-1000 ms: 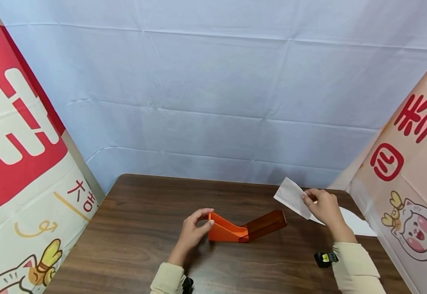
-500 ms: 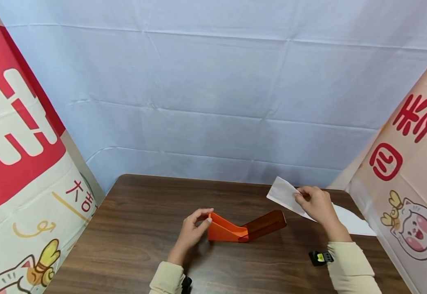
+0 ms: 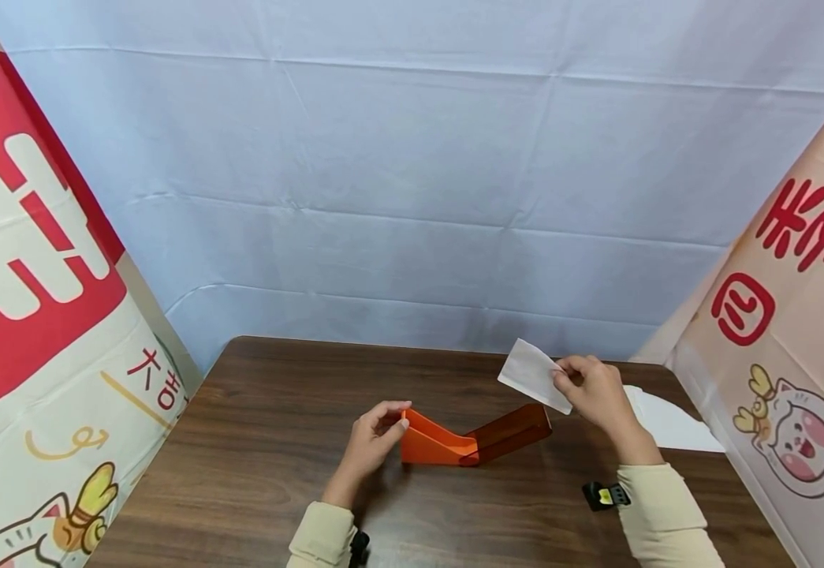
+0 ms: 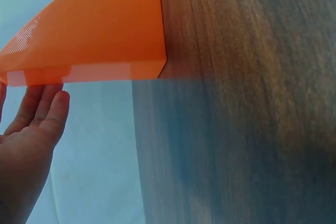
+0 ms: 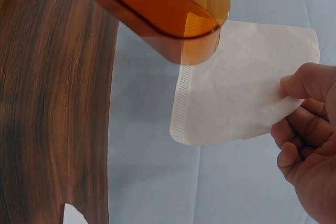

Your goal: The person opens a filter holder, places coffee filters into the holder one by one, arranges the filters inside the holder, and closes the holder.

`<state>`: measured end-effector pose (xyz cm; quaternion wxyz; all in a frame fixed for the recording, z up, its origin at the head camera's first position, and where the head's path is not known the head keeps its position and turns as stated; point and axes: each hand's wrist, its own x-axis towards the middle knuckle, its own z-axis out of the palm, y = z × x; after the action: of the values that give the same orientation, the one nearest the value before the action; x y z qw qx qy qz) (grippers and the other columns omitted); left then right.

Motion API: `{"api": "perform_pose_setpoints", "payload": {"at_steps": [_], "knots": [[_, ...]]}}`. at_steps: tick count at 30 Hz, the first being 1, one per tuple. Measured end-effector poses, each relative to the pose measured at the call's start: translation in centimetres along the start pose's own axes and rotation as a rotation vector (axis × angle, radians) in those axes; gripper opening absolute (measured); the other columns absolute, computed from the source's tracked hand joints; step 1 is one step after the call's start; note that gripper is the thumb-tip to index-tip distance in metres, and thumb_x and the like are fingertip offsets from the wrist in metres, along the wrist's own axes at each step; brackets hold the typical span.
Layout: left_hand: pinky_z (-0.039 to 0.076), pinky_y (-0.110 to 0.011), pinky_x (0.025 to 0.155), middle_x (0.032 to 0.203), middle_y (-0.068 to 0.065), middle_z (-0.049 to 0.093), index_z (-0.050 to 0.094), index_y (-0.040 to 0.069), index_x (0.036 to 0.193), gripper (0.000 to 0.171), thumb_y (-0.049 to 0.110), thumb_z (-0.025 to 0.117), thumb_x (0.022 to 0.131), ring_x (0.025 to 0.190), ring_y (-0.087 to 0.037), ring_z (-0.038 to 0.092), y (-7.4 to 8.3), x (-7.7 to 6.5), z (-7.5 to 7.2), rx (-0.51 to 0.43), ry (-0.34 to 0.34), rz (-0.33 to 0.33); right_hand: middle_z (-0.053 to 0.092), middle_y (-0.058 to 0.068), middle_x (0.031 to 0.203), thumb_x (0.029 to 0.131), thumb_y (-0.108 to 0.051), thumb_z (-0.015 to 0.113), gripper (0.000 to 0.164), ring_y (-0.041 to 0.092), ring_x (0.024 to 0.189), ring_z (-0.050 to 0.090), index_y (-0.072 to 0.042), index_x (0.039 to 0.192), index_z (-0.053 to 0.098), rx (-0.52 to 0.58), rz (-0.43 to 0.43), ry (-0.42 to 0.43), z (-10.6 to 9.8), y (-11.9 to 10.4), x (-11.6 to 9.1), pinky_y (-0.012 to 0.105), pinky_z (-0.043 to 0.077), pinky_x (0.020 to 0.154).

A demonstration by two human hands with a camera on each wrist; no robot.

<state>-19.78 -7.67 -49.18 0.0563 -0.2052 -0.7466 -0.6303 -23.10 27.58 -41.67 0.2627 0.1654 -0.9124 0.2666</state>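
Observation:
An orange holder, tall at its left end and low at its right, stands on the table. Its see-through amber lid is swung out to the right. My left hand grips the tall end, thumb on the near side; in the left wrist view its fingers lie against the holder's end wall. Above the table, behind the lid, my right hand pinches a white paper coffee filter between thumb and fingers. The filter's crimped edge faces away from that hand, and the lid overlaps its corner in the right wrist view.
More white paper lies flat at the table's right edge, partly behind the right wrist. The brown wooden table reaches back to a pale blue cloth. Printed cloths hang on the left and right.
My right hand has carried the filter leftward, off the white paper at the right and toward the lid. The left hand and the orange holder have stayed in place.

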Motion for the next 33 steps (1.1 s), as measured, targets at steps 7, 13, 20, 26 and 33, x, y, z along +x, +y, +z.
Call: {"api": "perform_pose_setpoints", "payload": {"at_steps": [7,13,20,26,33], "knots": [[0.05,-0.03,0.077,0.105,-0.013,0.063,0.061,0.001,0.116,0.026,0.003,0.059,0.09,0.093,-0.026,0.059,0.2,0.0,0.0,0.012,-0.005,-0.004,0.058,0.001,0.07,0.075,0.003,0.071,0.009,0.018,0.062,0.054,-0.004,0.079,0.069,0.024,-0.05,0.017,0.2,-0.6,0.2,0.031,0.043,0.052],[0.05,-0.031,0.077,0.105,-0.014,0.063,0.06,0.0,0.116,0.026,0.003,0.059,0.09,0.093,-0.027,0.058,0.6,-0.1,0.0,0.018,-0.01,-0.02,0.06,0.0,0.071,0.075,0.003,0.071,0.01,0.017,0.063,0.056,-0.005,0.078,0.068,0.051,-0.069,0.015,0.4,-1.1,0.2,0.03,0.045,0.053],[0.049,-0.028,0.078,0.105,-0.015,0.063,0.06,0.0,0.117,0.027,0.002,0.058,0.09,0.093,-0.027,0.058,0.9,-0.1,0.0,0.017,-0.013,-0.038,0.058,0.0,0.072,0.075,0.003,0.072,0.011,0.017,0.063,0.057,-0.006,0.079,0.069,0.079,-0.07,0.013,0.7,-2.0,0.1,0.029,0.045,0.052],[0.05,-0.027,0.076,0.104,-0.018,0.063,0.059,-0.005,0.117,0.028,0.001,0.058,0.09,0.091,-0.027,0.059,0.8,-0.1,0.1,0.027,0.0,-0.019,0.059,0.002,0.073,0.075,0.003,0.071,0.009,0.015,0.06,0.056,-0.004,0.081,0.069,0.098,-0.088,0.019,1.3,-2.3,0.1,0.027,0.045,0.049],[0.049,-0.027,0.077,0.103,-0.016,0.063,0.059,-0.006,0.116,0.028,0.004,0.059,0.09,0.092,-0.027,0.06,0.7,-0.2,0.2,0.045,0.022,-0.056,0.059,0.002,0.073,0.074,0.003,0.072,0.01,0.014,0.06,0.056,-0.004,0.08,0.069,0.122,-0.101,0.028,1.8,-3.0,0.1,0.027,0.046,0.05]]}}
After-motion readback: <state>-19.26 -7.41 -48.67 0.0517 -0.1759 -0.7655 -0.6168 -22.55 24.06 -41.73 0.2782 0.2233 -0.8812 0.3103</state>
